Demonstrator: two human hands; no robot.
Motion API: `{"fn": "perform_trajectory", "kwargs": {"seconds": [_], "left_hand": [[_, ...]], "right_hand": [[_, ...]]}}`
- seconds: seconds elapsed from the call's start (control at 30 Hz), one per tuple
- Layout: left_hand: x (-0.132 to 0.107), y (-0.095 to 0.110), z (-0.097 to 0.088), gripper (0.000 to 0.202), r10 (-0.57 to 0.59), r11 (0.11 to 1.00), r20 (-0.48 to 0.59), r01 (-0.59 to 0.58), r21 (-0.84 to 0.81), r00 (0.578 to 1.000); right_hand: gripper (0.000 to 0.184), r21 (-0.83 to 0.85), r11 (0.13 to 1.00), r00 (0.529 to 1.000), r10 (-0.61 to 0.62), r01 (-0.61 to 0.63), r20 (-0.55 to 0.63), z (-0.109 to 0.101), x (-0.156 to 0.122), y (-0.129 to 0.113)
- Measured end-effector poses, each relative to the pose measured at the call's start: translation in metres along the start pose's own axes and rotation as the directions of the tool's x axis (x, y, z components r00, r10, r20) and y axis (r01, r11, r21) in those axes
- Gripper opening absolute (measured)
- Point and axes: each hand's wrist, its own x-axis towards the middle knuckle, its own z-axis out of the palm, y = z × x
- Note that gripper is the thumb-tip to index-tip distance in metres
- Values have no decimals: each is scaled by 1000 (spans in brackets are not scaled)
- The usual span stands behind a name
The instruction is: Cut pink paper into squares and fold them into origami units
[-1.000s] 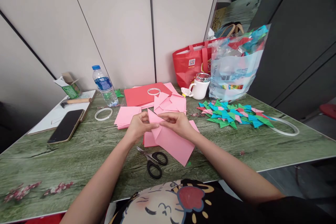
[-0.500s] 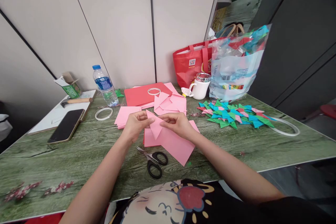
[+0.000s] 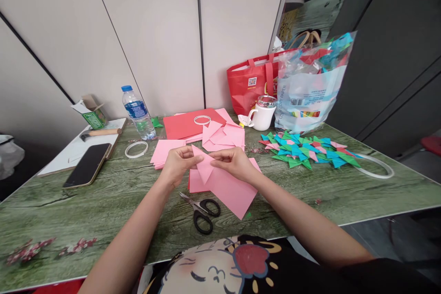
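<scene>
Between my two hands is a folded piece of pink paper (image 3: pixel 204 168) with pointed corners, held above the table. My left hand (image 3: pixel 179 163) pinches its left side between thumb and fingers. On the right side, my right hand (image 3: pixel 231 160) grips it the same way. Under my hands lie flat pink sheets (image 3: pixel 236 193), with a sliver of red showing at their left edge. Scissors (image 3: pixel 200 212) with black handles rest on the table just in front of them. A stack of small pink squares (image 3: pixel 162 152) lies beyond my left hand, and folded pink pieces (image 3: pixel 223 136) lie beyond my right.
Red sheets (image 3: pixel 186 121) carry a tape roll (image 3: pixel 202 120). Leftward are a water bottle (image 3: pixel 138 114), another roll (image 3: pixel 136 149), a phone (image 3: pixel 87 165), a hammer (image 3: pixel 101 132) and a box (image 3: pixel 90 112). Rightward stand a mug (image 3: pixel 263 115), folded paper pieces (image 3: pixel 306 149) and a plastic bag (image 3: pixel 306 94).
</scene>
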Motion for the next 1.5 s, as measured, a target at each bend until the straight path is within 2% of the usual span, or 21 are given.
{"fn": "perform_trajectory", "kwargs": {"seconds": [0.33, 0.53, 0.83, 1.03, 1.5], "left_hand": [[-1, 0, 3, 30, 16, 1000, -6, -16, -5, 1000], [-4, 2, 7, 25, 35, 998, -33, -34, 44, 999], [-2, 4, 1, 27, 50, 999, 57, -49, -14, 997], [1, 4, -6, 26, 10, 998, 34, -8, -58, 999], [0, 4, -4, 24, -30, 995, -19, 28, -98, 999]], "right_hand": [[23, 12, 1000, 1000, 6, -7, 26, 0, 1, 0], [18, 19, 1000, 1000, 8, -8, 16, 2, 0, 0], [24, 64, 997, 999, 52, -53, 4, 0, 1, 1], [25, 53, 997, 998, 62, -63, 23, 0, 0, -2], [20, 42, 997, 996, 66, -68, 55, -2, 0, -5]]}}
